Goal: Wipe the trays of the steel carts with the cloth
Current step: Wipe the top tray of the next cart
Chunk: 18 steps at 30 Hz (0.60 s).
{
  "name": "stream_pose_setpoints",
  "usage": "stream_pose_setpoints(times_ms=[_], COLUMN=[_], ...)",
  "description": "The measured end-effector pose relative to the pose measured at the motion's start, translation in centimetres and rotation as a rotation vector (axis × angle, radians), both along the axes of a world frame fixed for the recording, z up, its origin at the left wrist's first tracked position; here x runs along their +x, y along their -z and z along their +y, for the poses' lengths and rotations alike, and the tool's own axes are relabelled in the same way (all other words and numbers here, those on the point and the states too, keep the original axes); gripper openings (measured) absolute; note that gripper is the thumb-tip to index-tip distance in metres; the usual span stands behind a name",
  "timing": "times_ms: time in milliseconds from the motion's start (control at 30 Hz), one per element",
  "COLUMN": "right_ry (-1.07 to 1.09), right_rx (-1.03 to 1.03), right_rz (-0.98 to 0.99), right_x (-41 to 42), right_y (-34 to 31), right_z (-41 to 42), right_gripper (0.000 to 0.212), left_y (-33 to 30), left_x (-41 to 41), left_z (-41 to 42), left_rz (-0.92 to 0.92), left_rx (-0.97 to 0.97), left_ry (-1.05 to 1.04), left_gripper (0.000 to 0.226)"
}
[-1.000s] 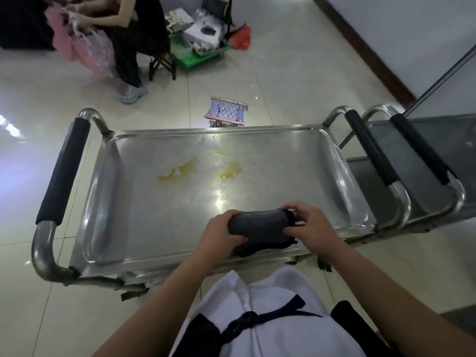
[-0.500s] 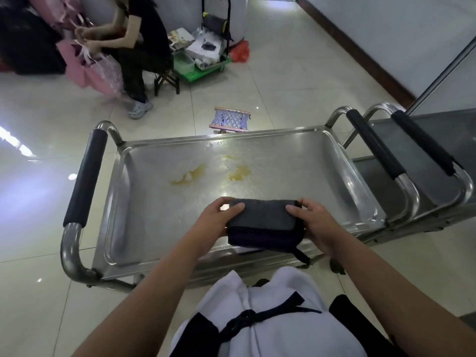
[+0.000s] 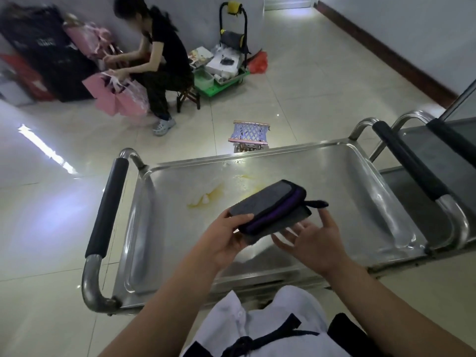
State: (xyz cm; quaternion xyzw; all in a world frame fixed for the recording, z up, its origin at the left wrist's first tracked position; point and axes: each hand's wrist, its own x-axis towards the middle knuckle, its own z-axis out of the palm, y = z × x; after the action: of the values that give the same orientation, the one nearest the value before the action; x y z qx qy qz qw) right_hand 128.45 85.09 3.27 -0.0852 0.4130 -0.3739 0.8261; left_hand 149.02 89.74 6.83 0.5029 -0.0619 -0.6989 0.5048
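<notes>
The folded cloth hangs mid-frame above the tray, the left hand pinching its corner, the right hand below with fingers spread. Best to press it flat onto the yellow spill. Behind, a seated person on the tiled floor.

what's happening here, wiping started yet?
Not yet. The person stands at the steel cart's tray, holding a folded grey cloth above it. The left hand grips the cloth's near end; the right hand is open just under it, fingers spread. Yellow stains lie unwiped mid-tray. A second cart sits alongside on the right. Another person sits in the background with pink bags.
</notes>
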Motion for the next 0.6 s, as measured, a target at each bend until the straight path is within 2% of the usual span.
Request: stream_pose_setpoints(times_ms=[67, 100, 133, 200, 267, 300, 333, 367, 433, 500, 567, 600], right_ry=[0.004, -0.025, -0.085, -0.342, -0.756, -0.919, -0.978, -0.947, -0.710, -0.490, -0.412, -0.391], right_rx=[-0.021, -0.125, -0.278, -0.585, -0.908, -1.055, -1.134, -1.137, -0.975, -0.569, -0.157, -0.026], right_rz=[0.172, 0.355, 0.528, 0.693, 0.802, 0.870, 0.849, 0.754, 0.618, 0.517, 0.324, 0.236], right_x=[0.9, 1.2, 1.2, 0.9, 0.7, 0.9, 1.4, 2.1, 3.4, 4.2, 4.1, 3.7], right_y=[1.6, 2.0, 2.1, 2.3, 2.1, 2.0, 1.7, 1.6, 2.2, 2.9, 3.8, 3.9], right_z=[0.1, 0.0, -0.2, -0.8, -1.4, -2.0, -2.6, -3.2, -4.6, -6.8, -8.3, -8.9], right_gripper=[0.040, 0.030, 0.031, 0.060, 0.096, 0.104, 0.103, 0.092, 0.061, 0.037, 0.042, 0.039], left_y=[0.8, 1.1, 1.4, 1.6, 1.3, 1.1, 0.7, 0.2, -0.8, -1.5, -1.2, -0.7], left_x=[-0.1, -0.1, -0.1, -0.2, -0.6, -0.8, -1.2, -1.6, -2.0, -1.4, 0.1, 1.1], left_z=[-1.2, -1.7, -2.3, -3.2, -3.9, -4.4, -4.9, -5.4, -6.3, -7.2, -7.5, -7.5], left_rz=[-0.117, -0.167, -0.210, -0.256, -0.281, -0.293, -0.297, -0.293, -0.234, -0.165, -0.211, -0.274], left_rx=[0.084, 0.128, 0.176, 0.262, 0.309, 0.318, 0.323, 0.323, 0.284, 0.213, 0.164, 0.155], left_ry=[-0.031, -0.046, -0.060, -0.072, -0.049, -0.031, -0.022, -0.017, -0.020, -0.063, -0.164, -0.220], left_gripper=[0.029, 0.030, 0.031, 0.032, 0.017, 0.013, 0.016, 0.024, 0.033, 0.031, 0.026, 0.025])
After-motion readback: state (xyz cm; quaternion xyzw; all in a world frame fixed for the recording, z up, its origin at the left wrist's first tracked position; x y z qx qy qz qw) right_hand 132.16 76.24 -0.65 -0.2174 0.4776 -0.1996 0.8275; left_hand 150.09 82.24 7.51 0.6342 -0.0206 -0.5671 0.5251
